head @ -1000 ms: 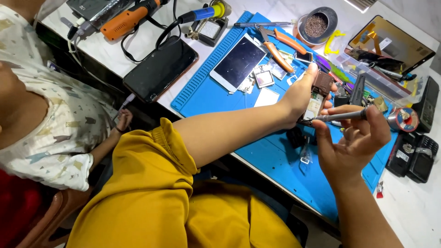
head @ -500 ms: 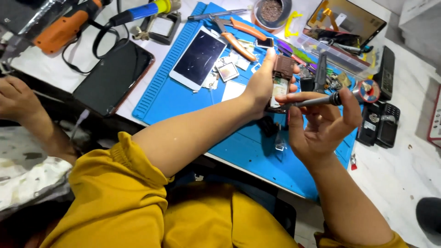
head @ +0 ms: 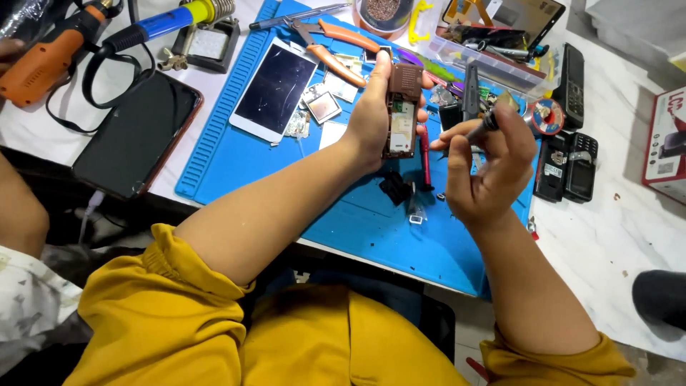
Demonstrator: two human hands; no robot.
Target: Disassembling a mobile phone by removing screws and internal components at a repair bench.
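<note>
Brown plastic frames the opened small phone (head: 401, 111), which the left hand (head: 377, 118) holds upright above the blue silicone mat (head: 371, 221), the circuit board facing the camera. The left fingers (head: 383, 64) are wrapped round its far edge and the thumb presses the near edge, so the grip sits on the shell's sides and not on the board. The right hand (head: 493, 168) is just beside it, fingers closed on a slim dark screwdriver (head: 484, 127) whose tip points toward the phone; whether the tip touches cannot be told.

Judging by its look, the phone is light and stiff, but with the cover off the board and its parts are fragile, so the side edges seem the safe place to hold.

On the mat lie a white-framed smartphone (head: 275, 89), orange-handled pliers (head: 339, 39) and small loose parts (head: 400, 189). A dark smartphone (head: 136, 136) rests on the white bench (head: 614, 236) left of the mat, with two keypad phones (head: 568, 168) to the right.
</note>
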